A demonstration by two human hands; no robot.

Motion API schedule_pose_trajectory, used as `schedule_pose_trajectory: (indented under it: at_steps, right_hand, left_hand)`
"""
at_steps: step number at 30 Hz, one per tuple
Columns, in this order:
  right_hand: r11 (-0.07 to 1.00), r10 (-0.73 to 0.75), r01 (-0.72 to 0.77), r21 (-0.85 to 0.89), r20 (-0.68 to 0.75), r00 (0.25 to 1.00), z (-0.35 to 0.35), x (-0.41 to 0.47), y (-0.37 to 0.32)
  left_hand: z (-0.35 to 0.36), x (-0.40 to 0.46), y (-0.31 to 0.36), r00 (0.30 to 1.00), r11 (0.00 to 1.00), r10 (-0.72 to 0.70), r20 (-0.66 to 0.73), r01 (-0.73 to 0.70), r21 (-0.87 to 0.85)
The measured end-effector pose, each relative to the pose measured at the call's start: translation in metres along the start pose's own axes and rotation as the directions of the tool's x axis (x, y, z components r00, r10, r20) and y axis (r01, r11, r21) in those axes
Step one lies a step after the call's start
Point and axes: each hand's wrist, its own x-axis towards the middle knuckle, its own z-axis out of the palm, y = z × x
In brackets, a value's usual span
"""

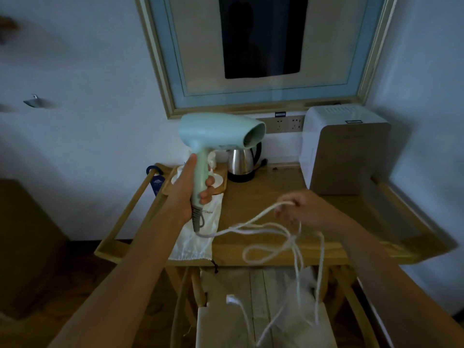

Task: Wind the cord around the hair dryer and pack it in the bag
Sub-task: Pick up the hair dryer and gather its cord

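My left hand [187, 189] grips the handle of a mint-green hair dryer [218, 133], held upright above the table with its nozzle pointing right. Its white cord [253, 219] runs from the handle's base rightward to my right hand [298, 209], which pinches it between the fingers. From there the cord hangs in loose loops below the table's front edge, and its plug [232, 298] dangles low. A white drawstring bag [198, 237] lies flat on the wooden table [263, 197], under the dryer.
A steel kettle [242, 163] stands at the back of the table, beside a wooden tray [198, 182] with white cups. A white appliance [344, 149] occupies the back right. A framed picture [263, 51] and wall sockets [286, 124] are behind. A white-lined bin [261, 320] sits below.
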Motion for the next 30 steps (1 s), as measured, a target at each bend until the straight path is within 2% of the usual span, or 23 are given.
schedule_pose_trajectory:
  at_steps: [1, 4, 5, 6, 8, 9, 10, 11, 13, 15, 17, 20, 22, 23, 25, 27, 28, 30]
  right_hand:
    - [0.996, 0.059, -0.059, -0.063, -0.003, 0.998, 0.001, 0.001, 0.010]
    - [0.988, 0.074, -0.051, 0.144, -0.159, 0.984, -0.001, 0.002, 0.021]
    - [0.985, 0.082, -0.057, 0.162, -0.149, 0.985, 0.001, 0.003, 0.022]
    - [0.992, 0.095, -0.085, 0.096, -0.104, 0.990, 0.002, 0.004, 0.025]
    - [0.959, 0.166, -0.161, -0.234, 0.001, 0.986, 0.009, 0.007, 0.038]
    - [0.914, 0.184, -0.175, -0.365, -0.012, 0.983, 0.012, 0.007, 0.043]
    - [0.894, 0.187, -0.195, -0.404, -0.059, 0.981, 0.013, 0.008, 0.048]
    - [0.920, 0.168, -0.203, -0.335, -0.130, 0.977, 0.013, 0.008, 0.050]
    - [0.984, 0.114, -0.144, -0.108, -0.246, 0.962, 0.015, 0.011, 0.042]
    - [0.995, 0.097, -0.095, 0.020, -0.239, 0.966, 0.014, 0.019, 0.024]
    - [0.995, 0.104, -0.103, 0.013, -0.182, 0.978, 0.011, 0.031, 0.010]
    - [0.992, 0.089, -0.097, -0.076, -0.105, 0.991, -0.003, 0.048, 0.003]
    - [0.982, 0.065, -0.069, -0.177, -0.033, 0.997, -0.011, 0.048, -0.003]
    - [0.972, 0.059, -0.060, -0.228, -0.009, 0.998, -0.016, 0.048, -0.002]
    - [0.959, 0.070, -0.059, -0.278, 0.029, 0.997, -0.028, 0.047, -0.003]
    - [0.956, 0.068, -0.051, -0.289, 0.050, 0.996, -0.036, 0.047, -0.005]
    - [0.950, 0.053, -0.037, -0.309, 0.045, 0.998, -0.037, 0.047, -0.008]
    - [0.936, 0.005, 0.010, -0.351, 0.042, 0.999, -0.036, 0.048, -0.012]
  left_hand:
    - [-0.004, 0.002, 0.000, 1.000, 1.000, -0.006, 0.005, 0.006, 0.000]
    - [-0.014, 0.008, 0.002, 1.000, 0.999, 0.009, 0.004, -0.009, -0.046]
    - [-0.017, 0.007, 0.006, 0.999, 0.996, 0.038, -0.006, -0.038, -0.077]
    - [-0.020, 0.006, 0.011, 0.997, 0.992, 0.075, -0.015, -0.076, -0.104]
    - [-0.027, 0.006, 0.025, 0.990, 0.978, 0.141, -0.023, -0.143, -0.154]
    - [-0.030, 0.006, 0.030, 0.987, 0.970, 0.159, -0.031, -0.162, -0.183]
    - [-0.032, 0.005, 0.034, 0.985, 0.964, 0.168, -0.039, -0.172, -0.203]
    - [-0.034, 0.004, 0.035, 0.985, 0.964, 0.165, -0.042, -0.170, -0.203]
    - [-0.034, 0.001, 0.030, 0.993, 0.986, 0.114, -0.026, -0.116, -0.119]
    - [-0.033, -0.004, 0.017, 0.999, 0.995, 0.045, -0.010, -0.044, 0.087]
    - [-0.025, -0.013, -0.001, 1.000, 0.959, -0.002, -0.016, 0.006, 0.283]
    - [-0.007, -0.031, -0.023, 1.000, 0.915, -0.010, -0.005, 0.011, 0.403]
    - [0.001, -0.043, -0.028, 0.996, 0.855, -0.004, 0.086, -0.041, 0.518]
    - [0.002, -0.046, -0.027, 0.989, 0.790, 0.012, 0.150, -0.101, 0.605]
    - [0.004, -0.046, -0.020, 0.968, 0.591, 0.045, 0.247, -0.225, 0.775]
    - [0.006, -0.043, -0.016, 0.955, 0.405, 0.035, 0.294, -0.283, 0.869]
    - [0.006, -0.041, -0.018, 0.948, 0.364, 0.026, 0.318, -0.306, 0.880]
    - [0.003, -0.038, -0.026, 0.945, 0.389, 0.000, 0.327, -0.301, 0.871]
